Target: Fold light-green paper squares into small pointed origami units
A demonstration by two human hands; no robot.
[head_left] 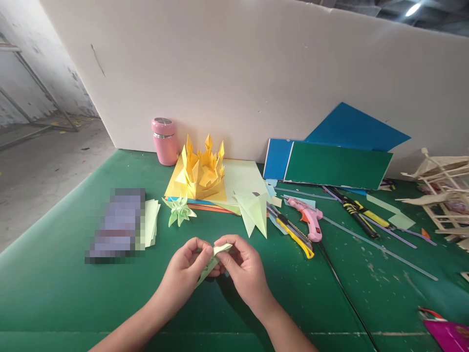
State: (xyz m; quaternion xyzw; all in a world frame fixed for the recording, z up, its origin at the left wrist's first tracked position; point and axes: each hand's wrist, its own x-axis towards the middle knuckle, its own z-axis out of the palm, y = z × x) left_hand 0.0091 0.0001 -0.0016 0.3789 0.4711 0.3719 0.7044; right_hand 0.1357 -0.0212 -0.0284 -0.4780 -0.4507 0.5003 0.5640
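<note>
Between my two hands is a small folded piece of pale green paper (209, 267), held above the green table near its front. My left hand (186, 266) pinches it from the left with thumb and forefinger. From the right, my right hand (245, 269) presses its thumb on the upper end of the fold. Parts of the paper are hidden behind the fingers. Beyond my hands lie a pale green folded paper flower (180, 210) and a larger pointed green paper piece (253, 211). A yellow origami crown (202, 171) stands behind them on stacked paper sheets (246, 175).
A blurred dark phone-like object (119, 222) and green paper slips (151, 222) lie left. At right are a yellow utility knife (293, 233), a pink glue gun (309, 219) with a trailing cord, and pliers (355, 212). A pink flask (164, 142) stands at the back.
</note>
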